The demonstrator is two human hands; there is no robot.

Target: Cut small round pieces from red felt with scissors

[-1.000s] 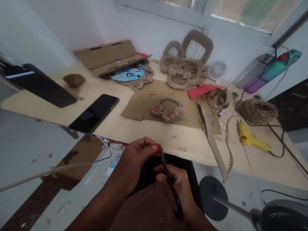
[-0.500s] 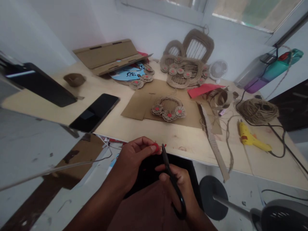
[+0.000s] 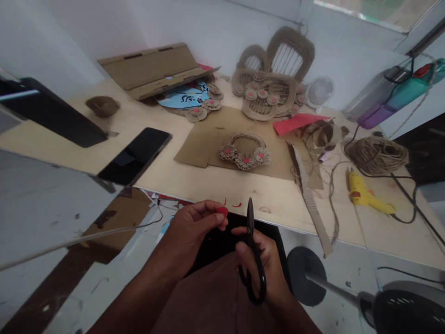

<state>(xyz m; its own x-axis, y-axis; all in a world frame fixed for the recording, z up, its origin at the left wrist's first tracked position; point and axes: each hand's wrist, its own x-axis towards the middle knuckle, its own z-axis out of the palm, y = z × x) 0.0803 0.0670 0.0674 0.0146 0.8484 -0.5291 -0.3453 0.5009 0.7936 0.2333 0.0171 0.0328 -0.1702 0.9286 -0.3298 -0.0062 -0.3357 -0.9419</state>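
My left hand (image 3: 193, 227) pinches a small red paper piece (image 3: 223, 212) with a rounded edge between thumb and fingers, just off the table's front edge. In my right hand (image 3: 266, 257) are black-handled scissors (image 3: 251, 232), blades pointing up and away from the paper, seemingly closed. Thin red paper scraps (image 3: 237, 205) lie on the table near the left fingertips. Beyond them, a twine wreath (image 3: 247, 135) with three corrugated cardboard flowers (image 3: 245, 161), red at their centres, rests on a flat cardboard sheet (image 3: 194, 146).
A phone (image 3: 135, 155) lies left, beside a dark upright device (image 3: 52, 111). To the right are a corrugated strip (image 3: 309, 199), a yellow glue gun (image 3: 368, 195) and a twine ball (image 3: 378, 155). Twine-wrapped frames (image 3: 292, 51), a small fan (image 3: 320, 92) and red paper (image 3: 299, 122) stand or lie behind.
The scissors have moved right, away from the red piece, and point more upright. My left hand still holds the piece. Red scraps on the table now show more clearly.
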